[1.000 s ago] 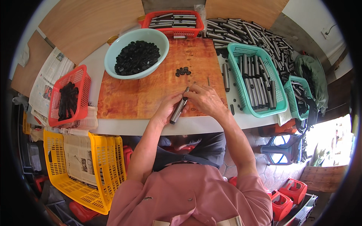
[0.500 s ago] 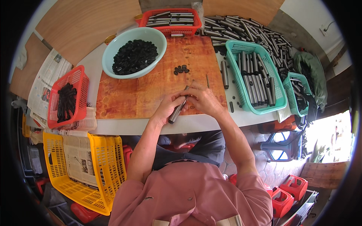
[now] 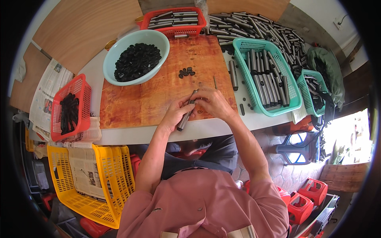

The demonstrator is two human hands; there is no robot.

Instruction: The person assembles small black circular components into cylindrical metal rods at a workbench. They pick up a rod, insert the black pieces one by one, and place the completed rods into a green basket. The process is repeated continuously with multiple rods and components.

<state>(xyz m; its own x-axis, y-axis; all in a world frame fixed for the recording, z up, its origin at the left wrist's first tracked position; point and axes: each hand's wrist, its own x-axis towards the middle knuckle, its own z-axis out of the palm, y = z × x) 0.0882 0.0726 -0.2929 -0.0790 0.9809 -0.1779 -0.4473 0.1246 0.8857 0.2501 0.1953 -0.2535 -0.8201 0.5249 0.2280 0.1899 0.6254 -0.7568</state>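
Note:
Over the near edge of the wooden board, my left hand (image 3: 174,114) is closed around a dark grey metal tube (image 3: 183,121). The tube slants, its lower end toward me. The fingers of my right hand (image 3: 214,103) are bent and pressed against the upper part of that tube. Whether a small piece lies between those fingertips is hidden. A little beyond my hands lies a small group of round black caps (image 3: 186,72). A thin rod-like tool (image 3: 215,82) rests on the board past my right hand.
A pale green bowl (image 3: 106,65) of black caps stands at the far left of the board (image 3: 127,105). Red baskets (image 3: 85,104) sit left and at the back. Green baskets (image 3: 265,112) of tubes stand right, before a large tube pile (image 3: 254,27). A yellow crate (image 3: 81,208) is lower left.
The view has shifted slightly. Both hands keep their hold at the tube, and the right fingers have moved only a little against it.

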